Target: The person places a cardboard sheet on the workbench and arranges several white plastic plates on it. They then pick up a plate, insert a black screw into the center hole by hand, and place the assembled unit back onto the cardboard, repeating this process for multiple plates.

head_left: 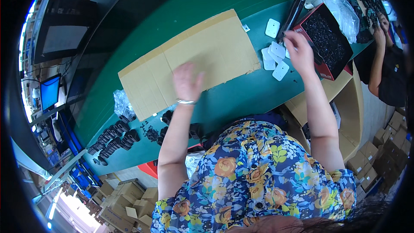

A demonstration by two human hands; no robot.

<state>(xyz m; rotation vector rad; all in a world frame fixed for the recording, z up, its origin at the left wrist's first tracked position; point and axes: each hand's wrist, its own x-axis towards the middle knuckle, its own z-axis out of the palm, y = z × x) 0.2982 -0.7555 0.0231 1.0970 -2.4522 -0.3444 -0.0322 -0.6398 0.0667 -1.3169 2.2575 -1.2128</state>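
Floral-print shirt (254,168) is filling five to six o'clock. Toward eleven, the left hand (186,81) is spreading open, gripping nothing, over a cardboard sheet (220,39); below its lower edge, green benchtop (237,99) is leaving room. At two, white plates (276,51) are lying beside a black corded tool (294,12); whether the right hand (300,54) is gripping it, I cannot tell. Rightward, a red carton (326,71) is standing close.

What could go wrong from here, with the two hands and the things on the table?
The right hand is close to the overlapping white plates, so a careless touch might scatter them. The red box beside it holds many small black parts; a bump could spill some. The left hand is over the cardboard sheet, which may slide if pushed sideways.
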